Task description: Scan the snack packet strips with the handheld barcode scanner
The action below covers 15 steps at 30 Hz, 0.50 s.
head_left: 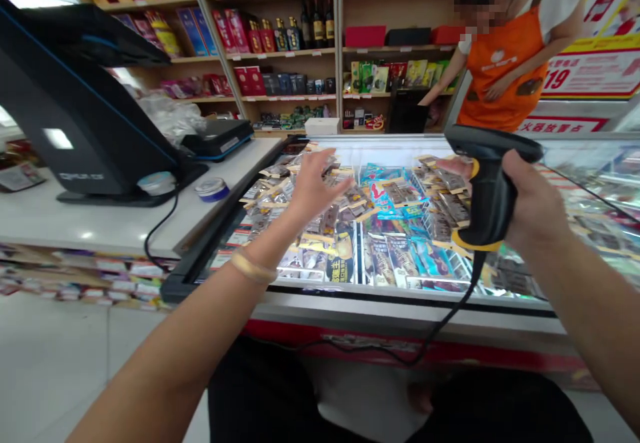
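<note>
One freezer (350,311), wrapped packs (400,193) inside

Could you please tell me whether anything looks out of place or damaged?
No damage is visible. The brown packets in the freezer lie at mixed angles, and crumpled clear plastic is heaped beside the black device on the counter, looking untidy.

scanner (493,196) 1 | bracelet (252,268) 1 | co-worker (507,73) 1 | packets (397,194) many (overlapping, uncountable)

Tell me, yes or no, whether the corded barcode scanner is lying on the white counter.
No, the corded barcode scanner is held in the right grip above the chest freezer, away from the white counter.
</note>
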Each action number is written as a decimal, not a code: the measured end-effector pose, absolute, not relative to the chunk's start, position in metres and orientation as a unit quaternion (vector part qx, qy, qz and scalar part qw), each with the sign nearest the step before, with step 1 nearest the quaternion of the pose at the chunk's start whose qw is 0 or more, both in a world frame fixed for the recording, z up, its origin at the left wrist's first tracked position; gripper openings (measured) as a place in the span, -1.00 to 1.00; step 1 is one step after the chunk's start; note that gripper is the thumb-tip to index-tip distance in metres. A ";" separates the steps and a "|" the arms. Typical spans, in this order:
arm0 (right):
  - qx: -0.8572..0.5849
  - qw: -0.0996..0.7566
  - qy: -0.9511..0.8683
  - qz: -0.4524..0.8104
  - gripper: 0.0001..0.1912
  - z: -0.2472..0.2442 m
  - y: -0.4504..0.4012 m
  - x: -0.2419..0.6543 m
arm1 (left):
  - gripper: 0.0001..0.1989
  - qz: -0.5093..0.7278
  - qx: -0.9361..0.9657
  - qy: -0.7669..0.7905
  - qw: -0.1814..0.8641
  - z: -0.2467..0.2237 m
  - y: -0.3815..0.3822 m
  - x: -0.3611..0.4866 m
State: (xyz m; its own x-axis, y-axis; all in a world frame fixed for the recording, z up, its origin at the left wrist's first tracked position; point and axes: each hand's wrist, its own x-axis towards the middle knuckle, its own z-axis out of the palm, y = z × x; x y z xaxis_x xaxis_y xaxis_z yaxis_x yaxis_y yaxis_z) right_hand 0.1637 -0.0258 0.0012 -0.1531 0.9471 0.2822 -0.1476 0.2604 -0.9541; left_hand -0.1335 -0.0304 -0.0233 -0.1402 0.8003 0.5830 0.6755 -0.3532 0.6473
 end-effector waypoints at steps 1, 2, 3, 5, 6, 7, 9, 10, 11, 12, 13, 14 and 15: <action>-0.342 0.539 -0.559 0.529 -0.58 0.000 -0.030 0.150 | -0.43 0.517 0.621 0.586 0.052 -0.023 -0.035 -0.154; -0.330 0.530 -0.556 0.549 -0.59 -0.002 -0.034 0.136 | -0.45 0.529 0.590 0.609 0.042 -0.025 -0.039 -0.173; -0.315 0.514 -0.564 0.564 -0.60 -0.005 -0.039 0.122 | -0.48 0.536 0.560 0.631 0.032 -0.027 -0.044 -0.190; -0.295 0.447 -0.587 0.607 -0.56 -0.012 -0.046 0.095 | -0.54 0.544 0.509 0.666 0.030 -0.035 -0.057 -0.218; -0.280 0.416 -0.595 0.628 -0.55 -0.017 -0.049 0.083 | -0.56 0.541 0.492 0.682 0.036 -0.039 -0.064 -0.229; -0.264 0.386 -0.601 0.649 -0.54 -0.021 -0.052 0.072 | -0.55 0.532 0.482 0.695 0.043 -0.044 -0.072 -0.236; -0.234 0.335 -0.607 0.682 -0.50 -0.029 -0.056 0.052 | -0.51 0.500 0.479 0.719 0.056 -0.055 -0.088 -0.245; -0.223 0.312 -0.607 0.696 -0.49 -0.033 -0.057 0.044 | -0.48 0.482 0.483 0.729 0.062 -0.060 -0.096 -0.247; -0.216 0.293 -0.605 0.708 -0.47 -0.038 -0.059 0.038 | -0.46 0.464 0.490 0.735 0.068 -0.064 -0.103 -0.248; -0.211 0.278 -0.600 0.720 -0.46 -0.042 -0.060 0.034 | -0.45 0.449 0.498 0.738 0.075 -0.068 -0.109 -0.248; -0.209 0.265 -0.591 0.733 -0.46 -0.046 -0.061 0.031 | -0.43 0.437 0.506 0.739 0.080 -0.071 -0.115 -0.248; -0.211 0.255 -0.581 0.743 -0.46 -0.050 -0.063 0.030 | -0.41 0.428 0.513 0.739 0.083 -0.073 -0.119 -0.247; -0.216 0.246 -0.571 0.753 -0.46 -0.054 -0.064 0.029 | -0.39 0.423 0.519 0.738 0.082 -0.075 -0.122 -0.246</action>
